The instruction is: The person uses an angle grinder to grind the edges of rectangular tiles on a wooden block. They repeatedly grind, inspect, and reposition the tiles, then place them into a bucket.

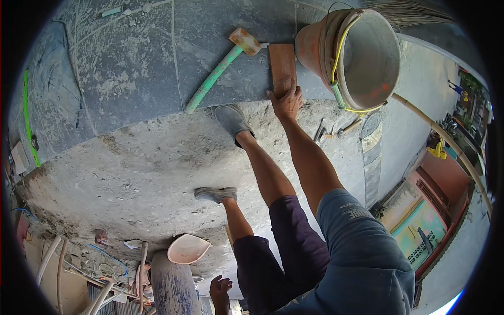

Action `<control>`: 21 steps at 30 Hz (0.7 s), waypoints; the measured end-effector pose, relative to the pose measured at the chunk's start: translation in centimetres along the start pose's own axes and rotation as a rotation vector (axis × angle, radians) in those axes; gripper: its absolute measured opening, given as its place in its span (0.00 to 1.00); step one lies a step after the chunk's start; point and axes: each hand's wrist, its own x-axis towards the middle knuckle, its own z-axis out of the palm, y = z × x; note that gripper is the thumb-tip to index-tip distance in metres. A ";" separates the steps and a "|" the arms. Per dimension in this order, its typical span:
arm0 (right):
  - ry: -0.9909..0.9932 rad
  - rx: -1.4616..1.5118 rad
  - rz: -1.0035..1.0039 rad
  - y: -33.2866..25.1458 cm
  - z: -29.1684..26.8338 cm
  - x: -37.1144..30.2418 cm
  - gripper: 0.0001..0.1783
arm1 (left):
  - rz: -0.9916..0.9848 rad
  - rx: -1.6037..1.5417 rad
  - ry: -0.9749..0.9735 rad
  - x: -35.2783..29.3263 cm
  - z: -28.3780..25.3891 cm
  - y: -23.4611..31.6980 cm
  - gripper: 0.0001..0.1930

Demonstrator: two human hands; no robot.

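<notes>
My right hand (287,105) reaches out to a reddish-brown rectangular block (282,63) lying on the dark grey tiled floor. Its thumb and fingers close around the near end. Left of the block lies a mallet (214,79) with a worn orange-brown head and a green handle. A stack of buckets (320,42) with a yellow-sleeved wire handle stands close on the block's right. Low in the view, my left hand (221,289) hangs away from the work, its fingers loosely bent and apart, with nothing visible in them.
Rough bare ground (152,157) borders the tiles, and my shoes (231,122) stand on it. Hand tools (344,128) lie right of my arm. A scoop-shaped vessel (189,249) rests on a drum (176,283). A long green strip (29,121) lies far left; a broom (409,11) is behind the buckets.
</notes>
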 end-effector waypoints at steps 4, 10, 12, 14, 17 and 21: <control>0.046 0.035 -0.062 0.2 1.2 1.3 0.61 | -0.003 -0.022 -0.005 0.9 0.0 -0.5 0.19; -0.065 -0.037 -0.152 -2.8 1.8 1.6 0.57 | -0.029 -0.037 0.131 -0.4 0.3 3.9 0.20; 0.022 -0.146 -0.088 0.3 -1.0 3.3 0.56 | -0.013 0.074 -0.051 0.7 0.8 4.3 0.20; -0.093 -0.157 -0.104 -1.3 -4.8 0.1 0.51 | 0.062 -0.070 0.036 -0.7 0.5 4.6 0.20; -0.294 -0.208 -0.151 0.3 -10.7 -4.7 0.46 | 0.161 0.025 -0.034 -2.3 -1.0 5.3 0.21; -0.677 -0.180 -0.290 0.4 -19.3 -12.0 0.40 | 0.374 0.084 0.026 -6.8 -2.3 6.8 0.17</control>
